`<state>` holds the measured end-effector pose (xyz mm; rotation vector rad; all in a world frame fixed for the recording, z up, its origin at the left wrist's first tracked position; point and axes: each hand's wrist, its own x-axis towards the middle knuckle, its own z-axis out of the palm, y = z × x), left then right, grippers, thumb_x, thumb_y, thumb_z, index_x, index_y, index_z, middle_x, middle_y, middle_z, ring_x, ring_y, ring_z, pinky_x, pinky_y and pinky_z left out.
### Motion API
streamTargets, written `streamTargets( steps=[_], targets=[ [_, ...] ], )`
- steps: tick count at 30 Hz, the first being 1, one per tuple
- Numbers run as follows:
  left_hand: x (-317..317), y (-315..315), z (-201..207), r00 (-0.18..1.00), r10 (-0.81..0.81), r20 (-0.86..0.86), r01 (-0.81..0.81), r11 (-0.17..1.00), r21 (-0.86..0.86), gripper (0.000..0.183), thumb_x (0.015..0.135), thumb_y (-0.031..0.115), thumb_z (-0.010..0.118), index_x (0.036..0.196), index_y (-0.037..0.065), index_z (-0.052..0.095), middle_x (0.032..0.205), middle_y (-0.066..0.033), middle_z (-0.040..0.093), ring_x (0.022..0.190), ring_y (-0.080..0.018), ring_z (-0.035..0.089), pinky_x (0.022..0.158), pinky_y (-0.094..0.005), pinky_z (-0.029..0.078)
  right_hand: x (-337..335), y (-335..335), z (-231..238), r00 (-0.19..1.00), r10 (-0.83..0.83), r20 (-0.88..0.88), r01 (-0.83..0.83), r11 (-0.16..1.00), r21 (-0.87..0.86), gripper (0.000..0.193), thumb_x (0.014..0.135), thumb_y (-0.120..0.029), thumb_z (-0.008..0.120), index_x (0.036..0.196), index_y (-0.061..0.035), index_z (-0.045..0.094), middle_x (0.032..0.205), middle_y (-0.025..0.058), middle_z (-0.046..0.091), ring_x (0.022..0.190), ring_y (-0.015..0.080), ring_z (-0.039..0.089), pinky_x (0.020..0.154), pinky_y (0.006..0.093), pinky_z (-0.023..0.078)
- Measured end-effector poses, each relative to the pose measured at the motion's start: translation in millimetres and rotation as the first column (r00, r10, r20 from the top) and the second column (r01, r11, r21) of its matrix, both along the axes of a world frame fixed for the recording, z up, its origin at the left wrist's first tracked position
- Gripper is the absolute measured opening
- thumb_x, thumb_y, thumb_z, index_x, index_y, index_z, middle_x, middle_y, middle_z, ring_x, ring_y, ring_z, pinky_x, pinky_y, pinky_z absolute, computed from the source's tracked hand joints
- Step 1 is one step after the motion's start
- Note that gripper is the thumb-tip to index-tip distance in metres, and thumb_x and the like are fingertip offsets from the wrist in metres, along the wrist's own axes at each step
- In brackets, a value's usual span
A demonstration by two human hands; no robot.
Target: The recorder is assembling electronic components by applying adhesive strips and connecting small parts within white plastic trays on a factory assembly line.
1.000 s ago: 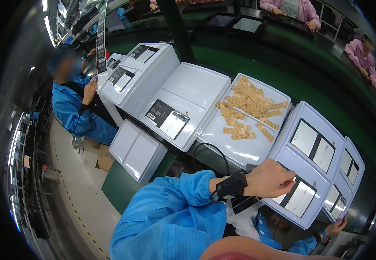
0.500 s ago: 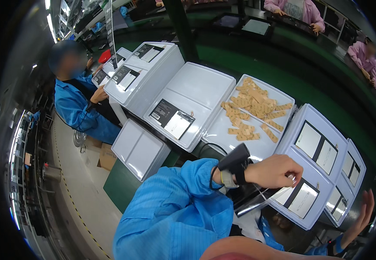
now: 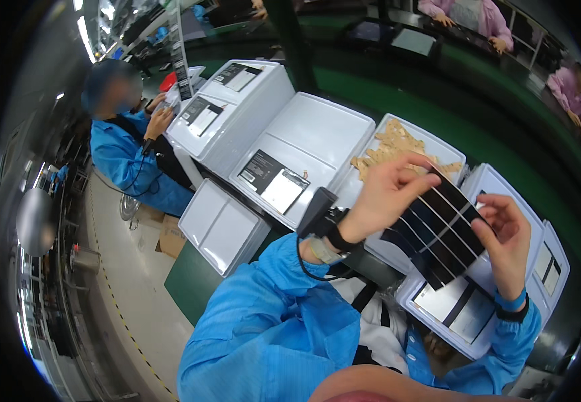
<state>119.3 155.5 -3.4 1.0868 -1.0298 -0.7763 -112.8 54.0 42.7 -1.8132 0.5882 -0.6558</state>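
Observation:
My left hand point(image 3: 385, 194) and my right hand point(image 3: 507, 241) hold up a flat dark panel point(image 3: 440, 231) crossed by thin white lines. The left fingers pinch its upper left edge and the right fingers grip its right edge. It hovers above a white tray point(image 3: 438, 315) that carries dark and white rectangular sheets. My left wrist wears a black strap with a small black box on it. A shallow white tray point(image 3: 354, 187) with several tan pieces lies just behind my left hand.
More white trays point(image 3: 317, 134) run along the green bench to the left, one holding a dark and a white sheet point(image 3: 274, 181). A person in a blue coat point(image 3: 130, 161) sits at far left. Other people in pink point(image 3: 468, 13) work across the green belt.
My left hand has lifted off the tray at right and now holds the dark panel up. My right hand has come up from the lower right edge and taken the panel's other side.

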Motion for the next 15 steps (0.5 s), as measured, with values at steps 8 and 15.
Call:
streamTargets(
  steps=[8, 15],
  targets=[
    [26.8, 3.2, -17.2, 0.976, 0.207, 0.062, -0.208, 0.978, 0.023, 0.018, 0.103, 0.015, 0.067, 0.091, 0.002, 0.069, 0.078, 0.0063, 0.063, 0.070, 0.0013, 0.049, 0.058, -0.0169, 0.035, 19.6, -13.4, -35.3, 0.973, -0.113, 0.201, 0.115, 0.993, 0.000, 0.031, 0.094, -0.007, 0.074, 0.123, -0.0009, 0.065, 0.091, 0.0052, 0.072, 0.085, 0.0095, 0.069, 0.080, 0.0242, 0.055],
    [35.0, 10.7, -22.3, 0.970, 0.186, 0.154, -0.177, 0.982, -0.071, 0.010, 0.099, 0.005, 0.071, 0.098, 0.002, 0.062, 0.079, 0.0045, 0.061, 0.070, 0.0010, 0.048, 0.061, -0.0161, 0.035, 8.3, -11.7, -25.4, 0.967, -0.077, 0.245, 0.026, 0.978, 0.205, 0.045, 0.086, -0.003, 0.081, 0.126, 0.0011, 0.063, 0.096, 0.0062, 0.073, 0.089, 0.0118, 0.071, 0.084, 0.0260, 0.056]
  ],
)
